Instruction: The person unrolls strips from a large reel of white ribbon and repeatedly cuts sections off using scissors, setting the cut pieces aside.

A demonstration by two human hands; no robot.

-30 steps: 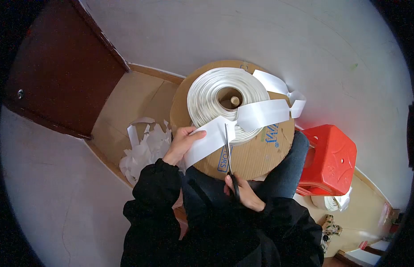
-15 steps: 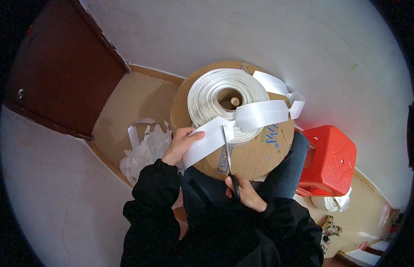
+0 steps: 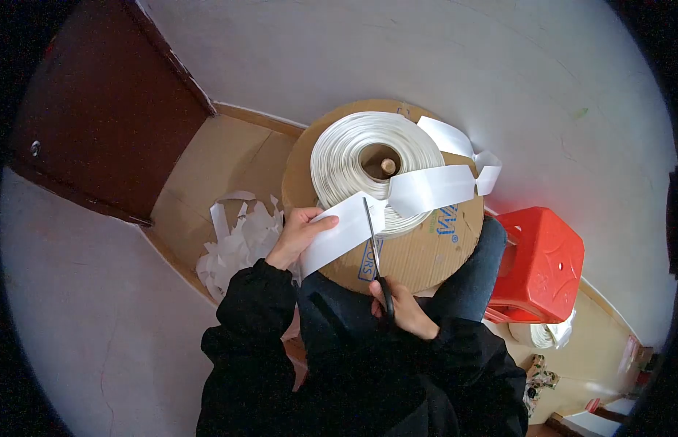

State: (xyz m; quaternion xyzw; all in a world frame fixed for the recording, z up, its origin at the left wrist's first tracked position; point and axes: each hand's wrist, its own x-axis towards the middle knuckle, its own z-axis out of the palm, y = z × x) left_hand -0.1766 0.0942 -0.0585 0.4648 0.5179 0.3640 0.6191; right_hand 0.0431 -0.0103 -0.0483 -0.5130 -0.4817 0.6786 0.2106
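Note:
My left hand (image 3: 304, 234) pinches a wide white strip (image 3: 340, 231), thumb on top. That strip runs up to the right and joins a longer curling length (image 3: 432, 189) coming off a big white roll (image 3: 339, 160). In my right hand (image 3: 401, 309) is a pair of black-handled scissors (image 3: 375, 251), with fingers round the handles. The blades point away from me and lie across the strip, right of my left hand; whether they are parted I cannot tell. Under the roll is a round cardboard disc (image 3: 426, 255) with blue print, and a peg (image 3: 388, 166) stands in the roll's core.
White offcuts (image 3: 241, 244) are heaped on the floor at left. A red plastic stool (image 3: 539, 266) stands at right, with another white roll (image 3: 532, 335) beside it. Pale walls (image 3: 426, 58) rise ahead, and a dark brown door (image 3: 106, 109) is at far left.
The roll and disc appear shifted very slightly to the right. The scissor tips sit a touch higher on the strip. Both hands keep nearly the same positions.

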